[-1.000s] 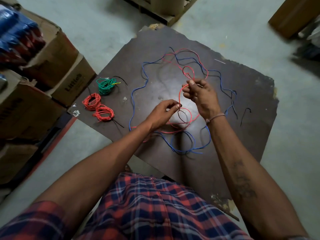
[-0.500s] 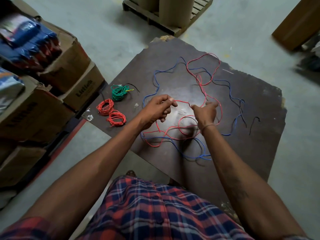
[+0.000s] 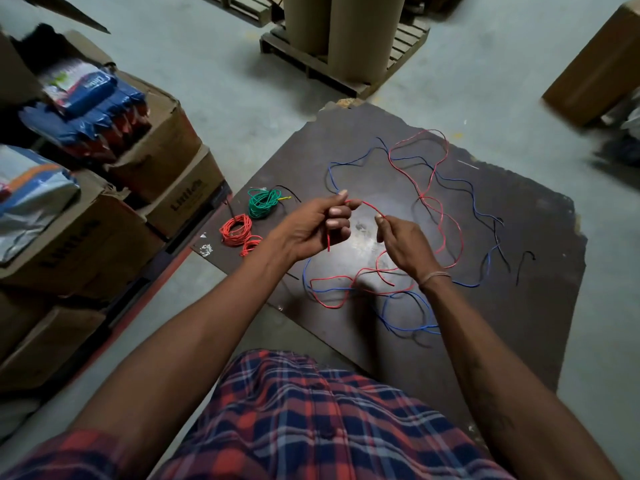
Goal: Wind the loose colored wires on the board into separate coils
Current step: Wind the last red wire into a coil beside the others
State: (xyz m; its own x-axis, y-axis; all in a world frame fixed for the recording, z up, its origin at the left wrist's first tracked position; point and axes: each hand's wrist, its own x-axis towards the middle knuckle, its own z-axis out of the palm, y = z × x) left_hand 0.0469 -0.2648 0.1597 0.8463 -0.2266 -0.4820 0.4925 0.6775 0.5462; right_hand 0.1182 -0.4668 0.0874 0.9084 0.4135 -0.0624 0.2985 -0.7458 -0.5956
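Note:
A loose red wire (image 3: 437, 206) sprawls in loops over the dark board (image 3: 540, 306), tangled with a loose blue wire (image 3: 408, 327) and a thin black wire (image 3: 498, 244). My left hand (image 3: 313, 226) pinches the red wire near its end, and a short tail hangs down from the fingers. My right hand (image 3: 403, 240) pinches the same wire a little further along, so a short arc of red spans the two hands above the board. Two red coils (image 3: 239, 232) and a green coil (image 3: 263, 201) lie at the board's left edge.
Cardboard boxes (image 3: 104, 220) holding blue packets are stacked on the left. A wooden pallet with cardboard tubes (image 3: 346, 32) stands beyond the board, another box (image 3: 595, 67) at the far right. A short black wire piece (image 3: 524, 261) lies near the board's right edge. Grey concrete floor surrounds the board.
Both hands have lifted the red wire's end off the board. The left hand moved up and left with the wire's tail, and the right hand now pinches the wire close beside it.

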